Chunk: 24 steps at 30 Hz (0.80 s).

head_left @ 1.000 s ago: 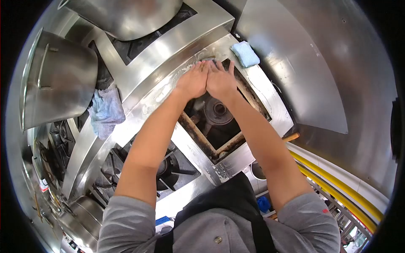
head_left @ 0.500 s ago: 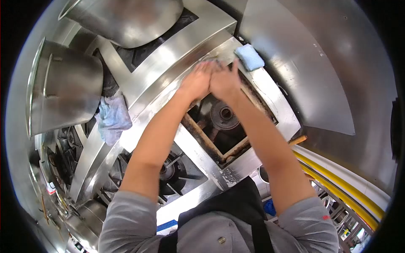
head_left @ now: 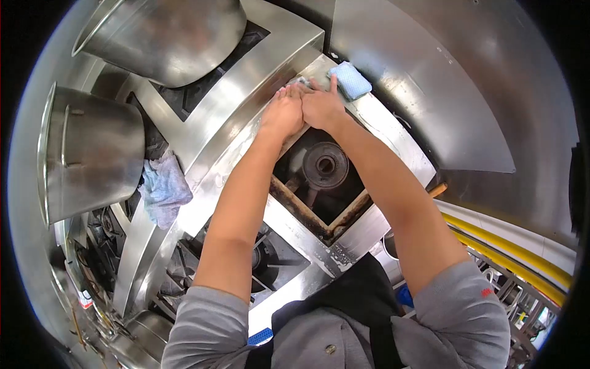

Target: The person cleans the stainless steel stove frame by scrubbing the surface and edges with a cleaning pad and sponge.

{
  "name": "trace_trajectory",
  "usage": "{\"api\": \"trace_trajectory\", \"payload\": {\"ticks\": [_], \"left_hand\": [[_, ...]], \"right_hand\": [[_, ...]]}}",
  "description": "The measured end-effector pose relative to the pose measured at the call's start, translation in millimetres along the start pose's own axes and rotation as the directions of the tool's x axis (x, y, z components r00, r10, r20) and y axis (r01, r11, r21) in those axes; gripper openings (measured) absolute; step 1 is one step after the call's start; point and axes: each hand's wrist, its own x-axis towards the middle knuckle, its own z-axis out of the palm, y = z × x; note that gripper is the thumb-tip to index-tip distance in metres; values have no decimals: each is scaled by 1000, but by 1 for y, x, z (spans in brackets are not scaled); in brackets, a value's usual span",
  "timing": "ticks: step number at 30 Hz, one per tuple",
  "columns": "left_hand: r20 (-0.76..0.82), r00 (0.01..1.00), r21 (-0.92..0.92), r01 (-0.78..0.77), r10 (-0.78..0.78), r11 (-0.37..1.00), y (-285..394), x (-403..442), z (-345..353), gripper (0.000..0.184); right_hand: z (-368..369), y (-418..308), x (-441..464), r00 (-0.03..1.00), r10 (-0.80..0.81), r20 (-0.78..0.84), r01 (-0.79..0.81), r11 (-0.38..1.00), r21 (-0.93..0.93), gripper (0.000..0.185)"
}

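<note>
My left hand (head_left: 284, 115) and my right hand (head_left: 322, 109) press side by side on the wet steel stove top (head_left: 402, 132), at the far edge of a square burner opening. Their fingers are bent and close together, though one right-hand digit sticks out. A small greyish, shiny bit (head_left: 299, 81) shows just past the fingertips; what lies under the hands is mostly hidden. Just right of my right hand lies a folded light-blue cloth (head_left: 350, 81). Below the hands, a round burner (head_left: 326, 165) sits inside the opening, which has a browned, grimy rim (head_left: 301, 208).
Two large steel pots (head_left: 95, 154) stand on burners at the left and back. A bluish-purple rag (head_left: 166, 189) hangs over the ledge. Another burner grate (head_left: 264, 261) is at the near left. A steel wall (head_left: 424, 86) and yellow pipes (head_left: 510, 249) border the right side.
Both hands have shifted slightly to the far left along the stove top and still press together. The view has tilted a little, and the hands are less blurred.
</note>
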Motion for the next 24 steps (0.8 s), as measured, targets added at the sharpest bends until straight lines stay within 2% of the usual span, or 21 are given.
{"api": "trace_trajectory", "payload": {"ticks": [1, 4, 5, 7, 8, 9, 11, 12, 14, 17, 19, 20, 22, 24], "left_hand": [[-80, 994, 47, -68, 71, 997, -8, 0, 13, 71], [-128, 988, 21, -79, 81, 997, -18, -40, 26, 70], [-48, 995, 115, -82, 88, 990, -13, -55, 20, 64], [-18, 998, 133, -55, 58, 990, -8, -51, 15, 64], [16, 1000, 140, -24, 22, 990, -4, -48, 16, 65], [-150, 986, 64, -68, 76, 996, -2, -39, 19, 62], [-154, 988, 56, -26, 34, 998, 3, -6, 19, 60], [-146, 989, 52, 5, 3, 999, 4, 2, 18, 59], [-147, 989, 54, -4, 12, 999, 2, -11, 19, 57], [-142, 990, -30, -5, 0, 1000, -1, -50, 17, 58], [-140, 990, 95, 16, -3, 995, -7, -62, 33, 68], [-139, 990, 98, 10, 3, 995, -8, -56, 37, 68], [-240, 970, 73, -26, 43, 997, -4, -32, 38, 67], [-179, 984, 51, -5, 14, 999, 1, -3, 28, 66]], "right_hand": [[5, -4, -2, 1000, -5, 3, 5, 1000, 1, 58], [18, -22, -13, 999, -37, -18, 36, 999, -30, 54], [23, -29, -22, 996, -88, -10, 88, 996, -27, 55], [18, -29, -27, 989, -146, 18, 146, 989, -10, 55], [15, -22, -23, 989, -146, 14, 146, 989, -11, 55], [12, -11, -13, 993, -119, 28, 120, 992, -43, 55], [5, 3, 0, 997, -59, 39, 62, 993, -98, 56], [5, 8, 4, 999, -52, 13, 52, 998, -43, 55], [11, 2, 0, 999, -43, 18, 44, 998, -46, 59], [13, -23, -17, 988, -133, 76, 140, 985, -99, 59], [18, -27, -25, 986, -163, 39, 165, 983, -82, 59], [21, -24, -26, 985, -167, 38, 170, 982, -82, 59], [14, -8, -15, 991, -122, 47, 127, 984, -121, 59], [6, 5, 1, 996, -42, 76, 54, 985, -166, 59]]}}
